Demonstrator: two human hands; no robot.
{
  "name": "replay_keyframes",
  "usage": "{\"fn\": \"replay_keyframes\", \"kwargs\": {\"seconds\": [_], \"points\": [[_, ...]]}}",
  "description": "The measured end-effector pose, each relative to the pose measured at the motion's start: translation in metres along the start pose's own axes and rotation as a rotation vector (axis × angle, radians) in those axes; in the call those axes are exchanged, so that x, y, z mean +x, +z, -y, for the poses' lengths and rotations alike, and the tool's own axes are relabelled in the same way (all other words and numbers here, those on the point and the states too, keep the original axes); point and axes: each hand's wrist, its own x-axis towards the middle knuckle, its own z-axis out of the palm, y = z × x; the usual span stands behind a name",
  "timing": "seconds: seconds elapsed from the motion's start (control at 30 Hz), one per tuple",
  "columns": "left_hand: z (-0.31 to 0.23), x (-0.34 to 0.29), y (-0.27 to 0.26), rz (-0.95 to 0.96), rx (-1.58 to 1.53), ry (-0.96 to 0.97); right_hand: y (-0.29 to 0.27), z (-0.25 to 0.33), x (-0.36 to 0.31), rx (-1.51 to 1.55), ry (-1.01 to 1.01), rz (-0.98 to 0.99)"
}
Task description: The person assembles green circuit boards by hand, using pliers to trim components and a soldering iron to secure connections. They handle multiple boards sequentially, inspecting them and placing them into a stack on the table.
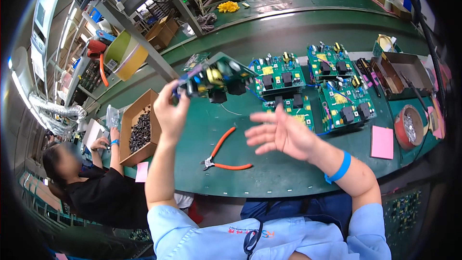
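My left hand (172,111) is closed on the left edge of a green circuit board (230,70), held tilted above the table with its dark and yellow components in view. My right hand (284,137) hangs over the table with fingers spread and nothing in it. A blue band (340,167) circles my right wrist. Between my hands and nearer to me, diagonal cutters (208,162) with orange handles lie spread apart. Just beyond my right hand sit several populated circuit boards (284,79), with blue wires among them.
A cardboard box (126,137) of small dark parts stands at left, beside a co-worker in black (103,188). At right are pink paper (381,142), a red round container (400,132), a brown tray (392,86) and dark-handled tools (368,74). A metal post (156,58) rises at far left.
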Motion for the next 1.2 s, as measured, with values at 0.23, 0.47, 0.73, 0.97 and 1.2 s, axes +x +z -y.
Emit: {"fn": "replay_keyframes", "kwargs": {"seconds": [0.23,0.47,0.73,0.97,1.2], "points": [[-0.022,-0.077,0.037,-0.037,0.144,0.643,0.009,0.019,-0.002,-0.116,-0.259,-0.155],[-0.007,-0.090,0.052,0.269,-0.360,-0.263,-0.023,0.004,0.000,-0.164,-0.373,-0.253],[-0.004,-0.093,0.048,0.645,-1.439,-0.927,-0.035,-0.009,0.003,-0.221,-0.292,-0.306],[-0.007,-0.097,0.049,0.638,-1.342,-0.950,-0.039,-0.011,0.005,-0.246,-0.295,-0.290],[-0.006,-0.098,0.050,0.644,-1.363,-0.979,-0.040,-0.011,0.004,-0.232,-0.278,-0.261]]}}
